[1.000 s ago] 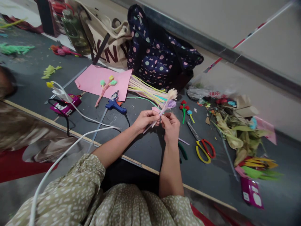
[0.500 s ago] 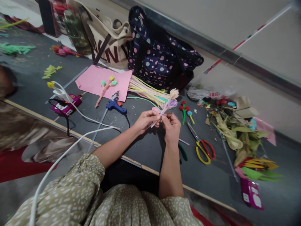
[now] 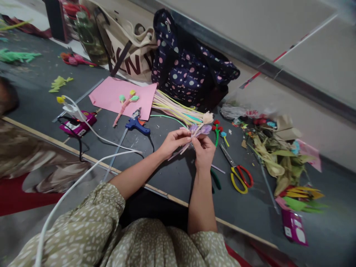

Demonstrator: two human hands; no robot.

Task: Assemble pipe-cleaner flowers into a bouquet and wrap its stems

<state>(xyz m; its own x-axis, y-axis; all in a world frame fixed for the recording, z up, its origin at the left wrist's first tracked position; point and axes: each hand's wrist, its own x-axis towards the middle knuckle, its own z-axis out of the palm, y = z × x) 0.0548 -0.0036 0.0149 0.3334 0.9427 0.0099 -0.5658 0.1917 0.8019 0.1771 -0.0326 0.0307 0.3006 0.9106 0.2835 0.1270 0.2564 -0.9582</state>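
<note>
Between my fingertips are craft flowers on thin stems, apparently of pipe cleaner: a purple flower [image 3: 205, 129] and a cream flower [image 3: 207, 118]. My left hand [image 3: 174, 144] pinches the stems from the left. My right hand [image 3: 205, 152] grips them from the right, just below the purple head. The pale stem ends [image 3: 183, 149] stick out down and to the left under my left fingers. The exact join is hidden by my fingertips. Behind my hands lies a bundle of pastel pipe cleaners [image 3: 175, 106]. Scissors with red and yellow handles [image 3: 237, 170] rest right of my right hand.
A blue glue gun [image 3: 138, 126] lies left of my hands beside pink paper [image 3: 105, 92]. A white cable [image 3: 91, 165] crosses the table edge to a purple power strip [image 3: 83, 124]. Two bags, a polka-dot bag [image 3: 189, 63] and a canvas tote [image 3: 133, 55], stand behind; scraps [image 3: 278, 159] lie right.
The flower heads have tipped down and to the right, and the stem ends now show further left below my fingers. Both hands keep nearly the same place.
</note>
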